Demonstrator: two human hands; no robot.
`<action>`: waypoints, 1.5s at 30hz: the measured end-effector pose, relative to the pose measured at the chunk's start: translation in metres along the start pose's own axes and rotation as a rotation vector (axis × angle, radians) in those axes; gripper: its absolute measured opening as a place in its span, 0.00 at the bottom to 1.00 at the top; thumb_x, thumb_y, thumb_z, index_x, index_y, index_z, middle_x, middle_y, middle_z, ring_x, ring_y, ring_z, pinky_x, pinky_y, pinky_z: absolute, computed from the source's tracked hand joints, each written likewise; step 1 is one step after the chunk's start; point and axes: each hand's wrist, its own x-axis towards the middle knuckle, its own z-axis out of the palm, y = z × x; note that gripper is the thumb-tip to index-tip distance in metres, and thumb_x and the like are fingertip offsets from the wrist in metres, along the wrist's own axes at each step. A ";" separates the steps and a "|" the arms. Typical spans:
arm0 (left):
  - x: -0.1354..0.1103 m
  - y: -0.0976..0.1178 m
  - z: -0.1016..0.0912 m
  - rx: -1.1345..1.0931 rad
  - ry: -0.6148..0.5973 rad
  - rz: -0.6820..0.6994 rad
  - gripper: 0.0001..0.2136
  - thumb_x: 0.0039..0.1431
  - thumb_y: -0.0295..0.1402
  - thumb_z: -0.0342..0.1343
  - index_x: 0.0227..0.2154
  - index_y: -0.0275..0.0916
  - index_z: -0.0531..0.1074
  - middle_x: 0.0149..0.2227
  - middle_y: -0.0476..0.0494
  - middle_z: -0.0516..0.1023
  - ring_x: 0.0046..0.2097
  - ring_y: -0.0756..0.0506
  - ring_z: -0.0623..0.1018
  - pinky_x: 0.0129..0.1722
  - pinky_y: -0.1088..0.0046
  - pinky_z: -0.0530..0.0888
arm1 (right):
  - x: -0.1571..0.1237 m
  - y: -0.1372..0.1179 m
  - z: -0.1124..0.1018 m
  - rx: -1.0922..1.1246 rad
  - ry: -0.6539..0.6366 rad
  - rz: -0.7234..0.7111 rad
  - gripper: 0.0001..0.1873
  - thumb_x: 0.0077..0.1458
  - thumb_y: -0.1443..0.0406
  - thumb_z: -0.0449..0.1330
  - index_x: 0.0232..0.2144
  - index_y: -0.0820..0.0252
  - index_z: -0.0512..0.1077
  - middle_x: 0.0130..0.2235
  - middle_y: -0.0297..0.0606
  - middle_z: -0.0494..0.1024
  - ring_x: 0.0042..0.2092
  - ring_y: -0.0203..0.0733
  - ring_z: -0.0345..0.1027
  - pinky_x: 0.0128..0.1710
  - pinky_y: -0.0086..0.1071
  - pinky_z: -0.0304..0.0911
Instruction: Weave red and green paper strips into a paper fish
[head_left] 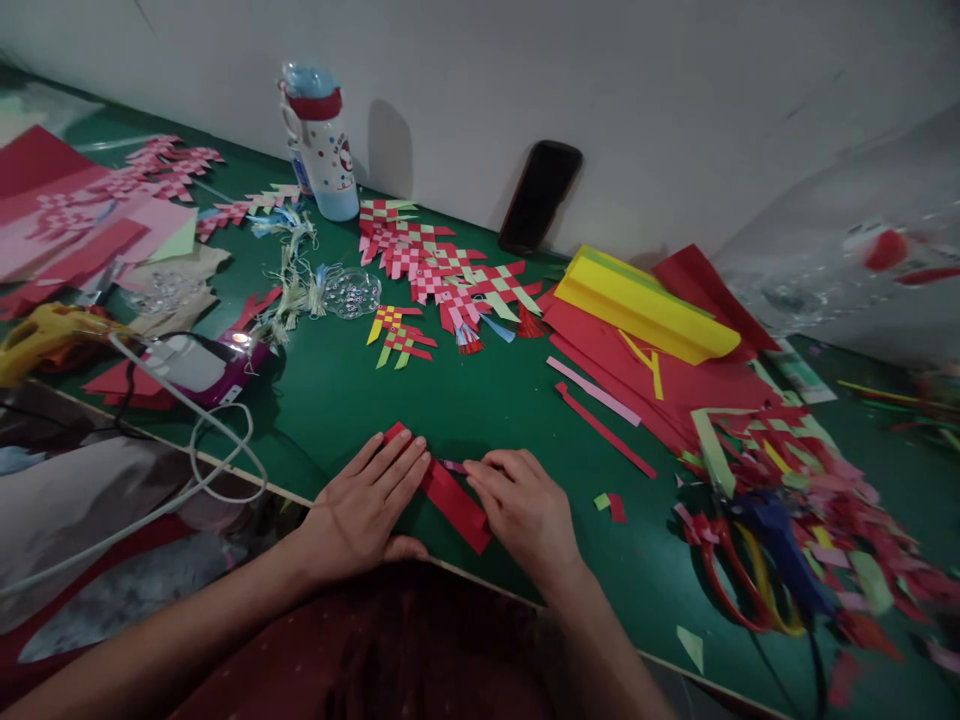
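A folded red paper strip point(454, 500) lies on the green table point(480, 400) near its front edge. My left hand point(367, 505) lies flat on the strip's left end, fingers stretched out together. My right hand point(521, 505) presses on the strip's right part with fingers curled, fingertips by a small pink strip point(454, 466). Whether the right fingers pinch anything is unclear.
Woven red, pink and green paper pieces point(442, 275) lie mid-table. A water bottle point(319, 140) and a phone point(540, 195) stand by the wall. Yellow and red sheets point(645, 305) lie right, scissors point(750, 570) among scraps. A glue gun point(45, 335) and cable lie left.
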 end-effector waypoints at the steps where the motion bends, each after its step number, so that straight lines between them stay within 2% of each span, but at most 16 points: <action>1: 0.000 0.000 0.000 0.002 0.000 0.001 0.43 0.58 0.62 0.40 0.63 0.27 0.56 0.66 0.33 0.55 0.67 0.33 0.52 0.67 0.53 0.44 | 0.001 -0.001 0.000 0.001 0.000 -0.010 0.10 0.61 0.66 0.57 0.41 0.54 0.77 0.35 0.37 0.77 0.39 0.36 0.67 0.39 0.28 0.62; 14: 0.001 0.000 -0.001 -0.004 0.036 0.011 0.42 0.58 0.61 0.41 0.63 0.29 0.56 0.65 0.31 0.57 0.67 0.33 0.53 0.66 0.52 0.47 | 0.006 -0.003 0.003 -0.026 0.016 -0.006 0.10 0.61 0.66 0.57 0.41 0.53 0.78 0.35 0.37 0.77 0.39 0.37 0.67 0.39 0.29 0.63; 20: -0.002 0.003 -0.004 -0.024 0.040 0.044 0.38 0.60 0.59 0.42 0.62 0.32 0.59 0.64 0.33 0.59 0.66 0.38 0.57 0.67 0.56 0.47 | -0.005 -0.007 -0.003 -0.010 -0.018 -0.016 0.10 0.60 0.67 0.57 0.41 0.54 0.77 0.36 0.37 0.77 0.39 0.37 0.67 0.40 0.29 0.64; 24: -0.009 -0.001 -0.005 -0.005 0.035 0.005 0.37 0.59 0.58 0.45 0.62 0.35 0.59 0.65 0.33 0.58 0.67 0.36 0.55 0.66 0.51 0.46 | -0.012 -0.009 -0.004 0.021 -0.017 -0.002 0.11 0.60 0.68 0.56 0.40 0.55 0.77 0.36 0.38 0.77 0.39 0.37 0.67 0.40 0.29 0.64; 29: -0.014 -0.007 -0.002 -0.007 0.070 -0.014 0.39 0.60 0.59 0.42 0.63 0.30 0.57 0.63 0.31 0.62 0.66 0.37 0.58 0.66 0.53 0.47 | -0.013 -0.012 0.000 -0.006 -0.030 0.005 0.10 0.60 0.68 0.57 0.41 0.54 0.77 0.36 0.38 0.77 0.39 0.38 0.67 0.40 0.29 0.64; 38: -0.014 -0.007 0.000 0.025 0.036 -0.013 0.40 0.59 0.60 0.42 0.61 0.29 0.60 0.64 0.32 0.59 0.66 0.36 0.57 0.66 0.54 0.47 | -0.008 -0.011 0.002 -0.010 0.009 0.007 0.10 0.60 0.68 0.56 0.40 0.55 0.77 0.36 0.39 0.76 0.39 0.38 0.67 0.40 0.29 0.63; 45: -0.015 -0.007 0.001 0.014 0.044 -0.010 0.40 0.59 0.60 0.42 0.62 0.29 0.59 0.64 0.32 0.60 0.66 0.36 0.57 0.67 0.54 0.47 | 0.001 -0.016 0.004 -0.007 -0.030 -0.010 0.11 0.61 0.66 0.55 0.41 0.55 0.77 0.36 0.39 0.77 0.39 0.38 0.67 0.41 0.29 0.63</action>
